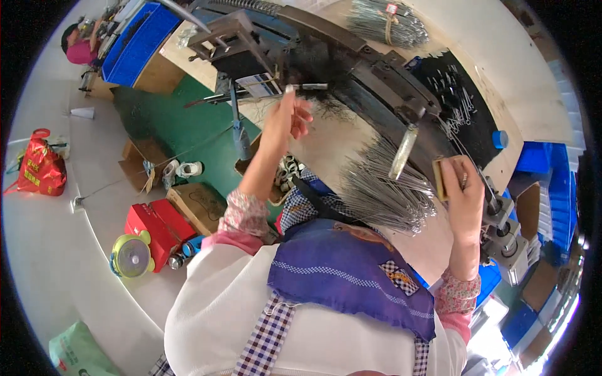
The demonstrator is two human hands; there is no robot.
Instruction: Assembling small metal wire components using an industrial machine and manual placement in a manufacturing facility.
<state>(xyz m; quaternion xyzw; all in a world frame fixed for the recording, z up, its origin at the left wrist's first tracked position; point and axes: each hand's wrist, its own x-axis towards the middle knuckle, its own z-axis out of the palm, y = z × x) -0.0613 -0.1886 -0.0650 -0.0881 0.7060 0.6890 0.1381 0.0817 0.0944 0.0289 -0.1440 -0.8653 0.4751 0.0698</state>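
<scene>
My left hand (287, 120) is up by the machine, its fingers loosely spread and nothing seen in them. One pale-tipped finger reaches to the end of a short metal rod (311, 86); whether it touches cannot be told. On the right, my right hand (463, 185) wraps around a yellowish flat-sided bar or handle (438, 178). Between the hands lies a big bundle of thin metal wires (389, 191) on the pale worktop. Above the bundle, a bright metal cylinder (404, 152) slants down from the dark machine (385, 88).
A tied wire bundle (389, 24) lies at the back. Loose metal pieces (456, 103) are scattered on a black mat, near a blue cap (500, 139). Metal fixtures (505, 241) stand beside my right forearm. On the left floor are a red box (147, 229) and a small fan (132, 257).
</scene>
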